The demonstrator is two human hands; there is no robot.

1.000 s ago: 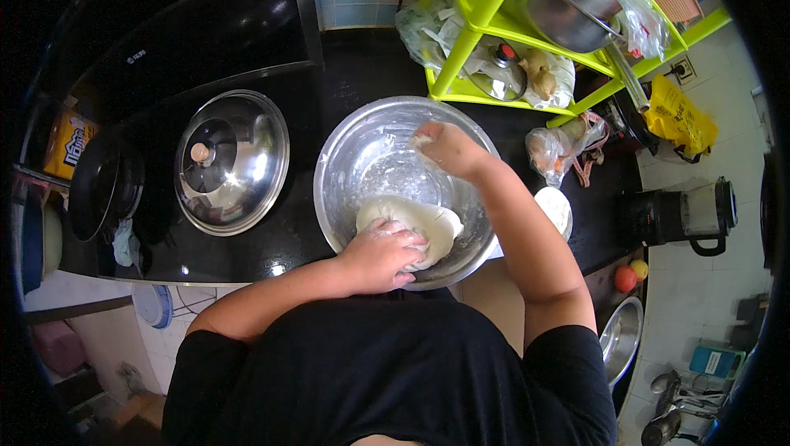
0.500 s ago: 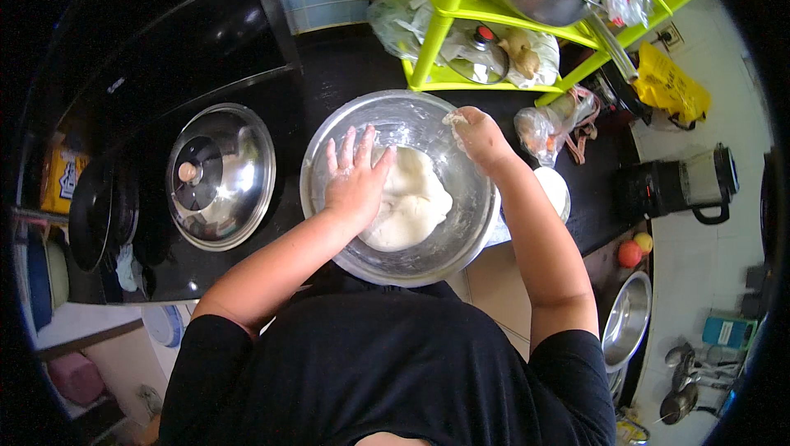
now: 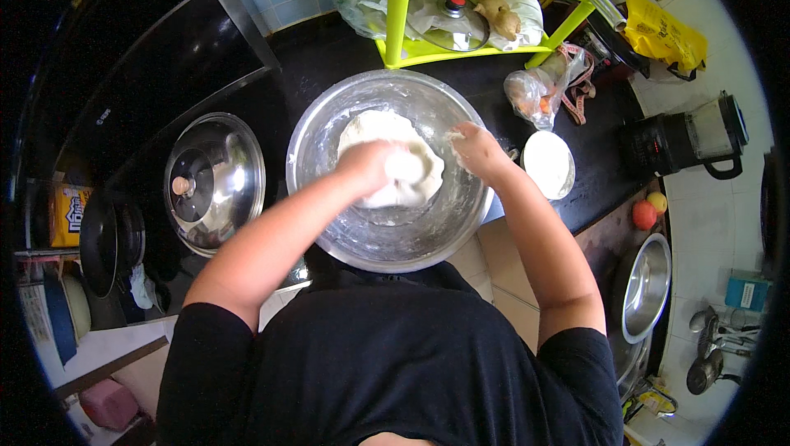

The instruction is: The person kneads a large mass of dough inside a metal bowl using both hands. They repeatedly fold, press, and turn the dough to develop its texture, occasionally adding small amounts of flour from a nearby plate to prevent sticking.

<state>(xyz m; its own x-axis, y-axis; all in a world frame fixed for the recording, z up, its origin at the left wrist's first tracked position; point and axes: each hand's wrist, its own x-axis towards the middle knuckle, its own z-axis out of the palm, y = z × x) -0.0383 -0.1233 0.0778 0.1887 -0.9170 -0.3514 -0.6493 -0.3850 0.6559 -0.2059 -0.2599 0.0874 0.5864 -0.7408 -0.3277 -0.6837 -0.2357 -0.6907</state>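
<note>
Pale, soft dough lump (image 3: 393, 150) sits in the floury far half of a round, shiny steel bowl (image 3: 362, 236) on the dark counter; left hand (image 3: 369, 162) is fisted, knuckles pressed into the dough w/ nothing gripped, while right hand (image 3: 476, 150), flour-dusted, fingers curled loosely, rests on the bowl's right wall just beside the dough. Right of the right hand: small white round dish (image 3: 549, 164), crumpled clear plastic bag (image 3: 535, 99) beyond it, yellow bag (image 3: 665, 34) further out. Left of left hand: domed steel lid (image 3: 216, 183) w/ knob, & an orange-yellow carton (image 3: 69, 214) at far left.
</note>
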